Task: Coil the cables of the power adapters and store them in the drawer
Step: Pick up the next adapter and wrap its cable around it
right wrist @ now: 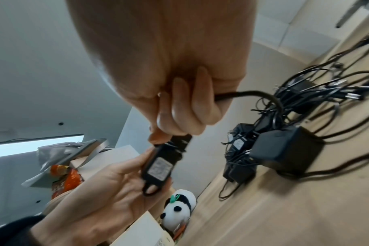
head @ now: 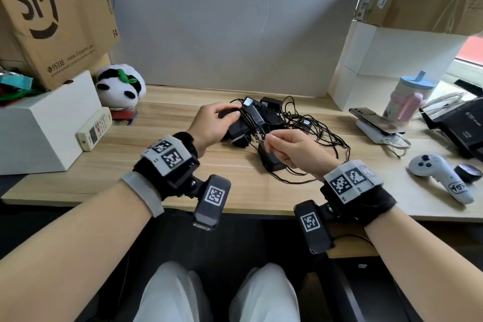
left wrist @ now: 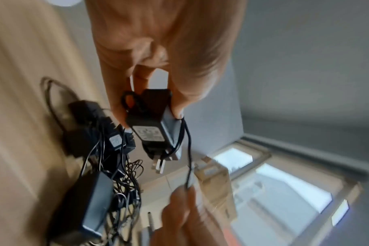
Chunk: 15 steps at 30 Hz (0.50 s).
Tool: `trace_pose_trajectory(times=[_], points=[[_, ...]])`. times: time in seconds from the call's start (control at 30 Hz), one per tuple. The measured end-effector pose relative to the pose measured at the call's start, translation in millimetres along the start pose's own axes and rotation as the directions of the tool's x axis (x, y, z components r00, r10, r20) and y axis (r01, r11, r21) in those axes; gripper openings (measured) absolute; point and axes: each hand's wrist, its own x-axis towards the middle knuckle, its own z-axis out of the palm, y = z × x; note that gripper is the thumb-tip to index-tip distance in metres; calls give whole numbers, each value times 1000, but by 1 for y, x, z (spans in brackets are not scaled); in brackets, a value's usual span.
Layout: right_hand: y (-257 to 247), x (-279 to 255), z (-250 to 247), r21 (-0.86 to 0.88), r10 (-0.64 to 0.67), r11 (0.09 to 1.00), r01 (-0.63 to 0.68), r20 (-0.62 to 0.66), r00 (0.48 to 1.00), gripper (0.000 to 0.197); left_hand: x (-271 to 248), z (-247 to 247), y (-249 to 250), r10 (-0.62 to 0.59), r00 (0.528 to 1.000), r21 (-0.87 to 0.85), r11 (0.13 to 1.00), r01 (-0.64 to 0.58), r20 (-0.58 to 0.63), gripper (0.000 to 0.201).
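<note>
Head view: left hand (head: 213, 123) grips one power adapter (left wrist: 152, 123) above the worktop (head: 162, 144), at frame centre; right hand (head: 287, 150) pinches its cable (left wrist: 189, 149).
Left fingers (left wrist: 118, 106) clamp the adapter's matte black, boxy body, long axis along the hand, metal prongs pointing toward the right hand. Thin, limp cable runs from body to right fingers (right wrist: 179, 106), curled shut on it. Tangled pile (head: 285, 117) lies just beyond both hands. No drawer visible.

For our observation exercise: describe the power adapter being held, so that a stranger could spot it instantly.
On the wooden desk, find the tangle of black adapters. Above its left edge, the left hand grips one adapter: the only one lifted, with its cable pinched by the right hand.
</note>
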Motion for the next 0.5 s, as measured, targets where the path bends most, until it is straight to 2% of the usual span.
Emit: trace_pose_trajectory(times=[0.1,0.17,0.23,0.4,0.5], points=[[16,-3,-5,56,29,998,-30,10,1000,34,-4,-5,3,-218,974,-318,921,225,58,30],[23,-4,-6,90,40,995,-43,32,999,35,-7,-8,2,-263,957,-451,844,289,120,33],[26,-3,-6,107,44,993,-49,51,998,36,-9,-7,2,-246,951,-528,791,308,186,34],[27,2,-8,140,70,987,-80,75,995,38,-15,-1,7,-189,922,-564,743,359,338,36],[28,6,-15,195,121,970,-147,140,983,37,-19,-4,9,-145,871,-450,810,377,469,42]])
